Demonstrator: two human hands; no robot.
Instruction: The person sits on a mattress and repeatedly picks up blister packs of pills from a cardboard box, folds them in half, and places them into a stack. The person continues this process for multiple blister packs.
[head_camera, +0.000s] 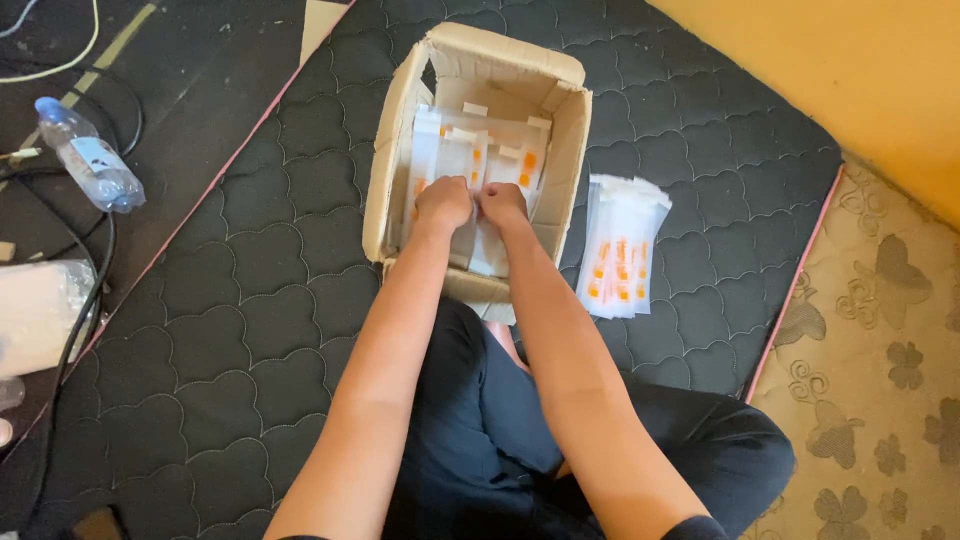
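Reaching into the open cardboard box (390, 150) on the black quilted mattress (250, 300), the left hand (443, 204) and right hand (502, 203) sit side by side, both clenched on the clear sachets (470, 150) packed inside. A loose stack of sachets (622, 245) lies just beside the box, and a plastic water bottle (88, 156) lies well apart on the floor.

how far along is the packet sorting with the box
One stack of white packets with orange marks already lies on the dark mat beside the cardboard box. Both the left hand and right hand are inside the box, gripping packets. Many more packets in the box remain.
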